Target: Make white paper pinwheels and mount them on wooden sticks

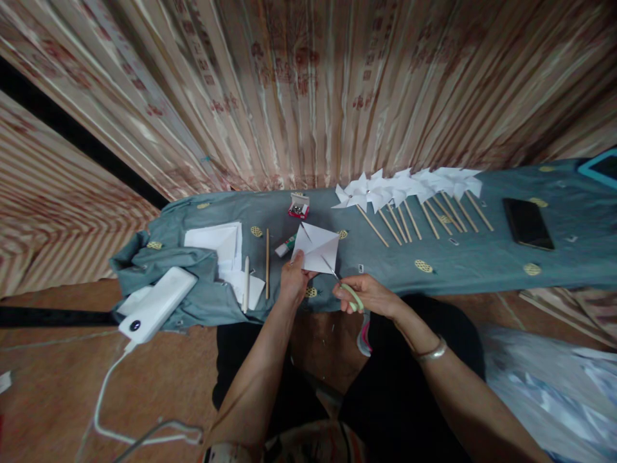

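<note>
My left hand (295, 278) pinches the lower left edge of a white paper square (322, 244), which shows a dark slit or line near its upper left corner. Scissors (355, 297) with pale green handles are in my right hand (369, 294), their blades at the paper's lower right part. Just behind the paper lies a small green and white tube (284, 247), partly hidden. A little red box (299, 207) with its lid up holds small shiny metal pieces. To the left lie a wooden stick (267, 263) and a white pen-like rod (246, 283).
White paper pinwheels (371, 191) on wooden sticks lie in a row along the back right. A black phone-like slab (527, 223) rests farther right. White paper sheets (212, 241) and a white power bank (159, 305) with a cable occupy the left. Grey-green cloth (385, 263) covers the table.
</note>
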Demonstrator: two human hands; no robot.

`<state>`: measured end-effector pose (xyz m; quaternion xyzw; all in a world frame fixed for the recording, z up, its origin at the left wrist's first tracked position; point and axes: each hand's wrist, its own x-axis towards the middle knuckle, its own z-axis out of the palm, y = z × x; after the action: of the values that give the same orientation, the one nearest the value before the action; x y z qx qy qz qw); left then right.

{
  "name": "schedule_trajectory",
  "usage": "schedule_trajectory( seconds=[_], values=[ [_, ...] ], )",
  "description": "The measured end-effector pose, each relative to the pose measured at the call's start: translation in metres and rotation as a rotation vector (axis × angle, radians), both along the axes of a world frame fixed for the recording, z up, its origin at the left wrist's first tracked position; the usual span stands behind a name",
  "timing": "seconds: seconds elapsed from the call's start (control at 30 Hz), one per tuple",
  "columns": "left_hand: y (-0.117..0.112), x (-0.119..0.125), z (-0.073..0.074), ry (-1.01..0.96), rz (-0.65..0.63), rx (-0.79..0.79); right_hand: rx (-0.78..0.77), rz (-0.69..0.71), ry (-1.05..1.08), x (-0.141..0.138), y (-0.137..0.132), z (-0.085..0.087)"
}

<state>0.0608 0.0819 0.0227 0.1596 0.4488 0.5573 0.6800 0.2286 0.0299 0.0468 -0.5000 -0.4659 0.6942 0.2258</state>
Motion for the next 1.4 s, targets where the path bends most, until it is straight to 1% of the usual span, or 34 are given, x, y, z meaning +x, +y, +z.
schedule_trajectory(
  seconds=[0.3,0.47,0.63,0.77,1.17,1.4],
  values=[
    [-0.0008,-0.0013,-0.0008,-0.014,-0.005,-0.004,0.024,-0.001,-0.016,-0.0027,0.0015,-0.0017],
    [-0.0004,-0.0004,-0.0001,-0.007,0.016,-0.018,0.023,-0.007,-0.023,-0.0033,0.0020,-0.0017],
    [-0.0008,-0.0013,-0.0010,0.007,-0.010,-0.011,0.046,0.004,-0.022,-0.0039,0.0029,-0.0035],
    [-0.0009,-0.0014,-0.0016,0.006,0.003,-0.013,0.046,-0.002,-0.036,-0.0046,0.0029,-0.0049],
    [-0.0030,0.0013,0.0050,0.000,0.002,0.004,0.038,-0.021,-0.035,-0.0071,0.0033,0.0020],
    [-0.0032,0.0009,0.0050,0.015,-0.005,0.002,0.048,-0.028,-0.054,-0.0071,0.0030,0.0019]
  ],
)
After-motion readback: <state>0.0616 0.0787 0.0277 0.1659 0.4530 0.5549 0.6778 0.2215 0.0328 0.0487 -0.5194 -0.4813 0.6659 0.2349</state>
